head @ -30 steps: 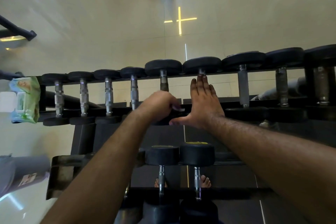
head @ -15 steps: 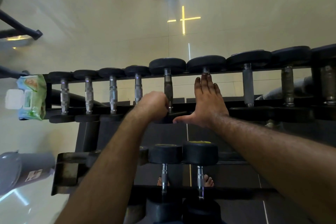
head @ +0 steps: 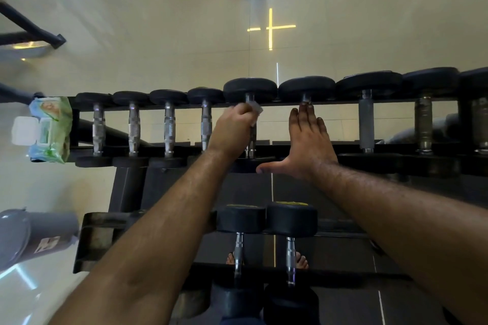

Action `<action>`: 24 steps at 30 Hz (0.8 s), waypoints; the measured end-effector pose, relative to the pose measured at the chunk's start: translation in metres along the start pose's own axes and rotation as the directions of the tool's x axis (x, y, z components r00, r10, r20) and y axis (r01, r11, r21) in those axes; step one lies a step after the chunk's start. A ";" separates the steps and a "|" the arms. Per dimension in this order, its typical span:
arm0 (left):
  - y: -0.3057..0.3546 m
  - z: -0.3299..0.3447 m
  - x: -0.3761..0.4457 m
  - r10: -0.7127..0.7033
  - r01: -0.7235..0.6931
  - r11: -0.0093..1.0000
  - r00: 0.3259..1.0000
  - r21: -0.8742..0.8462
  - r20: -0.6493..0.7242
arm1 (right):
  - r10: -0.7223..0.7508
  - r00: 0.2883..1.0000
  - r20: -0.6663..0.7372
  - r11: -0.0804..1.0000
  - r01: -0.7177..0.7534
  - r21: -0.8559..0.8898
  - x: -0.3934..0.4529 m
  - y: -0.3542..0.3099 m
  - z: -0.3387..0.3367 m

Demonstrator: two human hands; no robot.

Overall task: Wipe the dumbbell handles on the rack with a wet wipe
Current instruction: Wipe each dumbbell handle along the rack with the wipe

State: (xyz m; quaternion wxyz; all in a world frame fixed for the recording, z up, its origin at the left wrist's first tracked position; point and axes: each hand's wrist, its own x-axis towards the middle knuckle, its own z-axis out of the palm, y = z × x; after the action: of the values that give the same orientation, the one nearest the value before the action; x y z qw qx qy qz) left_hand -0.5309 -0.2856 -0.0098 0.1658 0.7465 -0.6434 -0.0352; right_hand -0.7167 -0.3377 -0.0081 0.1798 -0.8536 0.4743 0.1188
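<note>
The left hand (head: 232, 124) is curled around the handle (head: 250, 140) of a dumbbell on the top shelf of the rack (head: 126, 185), with a wet wipe (head: 255, 109) bunched under its fingers; a pale corner of the wipe sticks out just below the far weight head (head: 249, 90). The grip sits on the upper part of the handle, and bare metal shows beneath the hand down to the near weight head. The right hand (head: 307, 145) lies flat with its fingers straight and close together over the handle of the next dumbbell (head: 306, 88) to the right, fingertips almost at that dumbbell's far head and the thumb stretched out sideways toward the left hand (the handle itself is hidden under the palm). To the left on the same shelf stand four smaller dumbbells (head: 169, 126) with shiny handles, side by side. To the right are larger ones (head: 367, 119) with duller grey handles. A green pack of wipes (head: 50, 129) with its white lid flipped open rests on the left end of the rack. On the lower shelf two dumbbells (head: 264, 219) sit just beside each other, and bare toes (head: 302, 262) show beyond them. A grey bin (head: 34, 235) stands on the pale floor (head: 158, 34) at lower left.
</note>
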 end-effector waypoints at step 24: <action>-0.091 -0.068 -0.061 -0.740 0.366 -0.319 0.480 -0.874 0.471 | -0.123 0.980 0.158 0.838 0.188 -0.513 0.006 -0.147 0.024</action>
State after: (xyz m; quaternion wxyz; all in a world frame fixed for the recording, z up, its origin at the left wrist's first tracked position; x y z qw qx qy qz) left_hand -0.4367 -0.2016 0.0178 0.6532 0.6344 0.0480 -0.4107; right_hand -0.5894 -0.2607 -0.0040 -0.0232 -0.8971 0.3413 0.2796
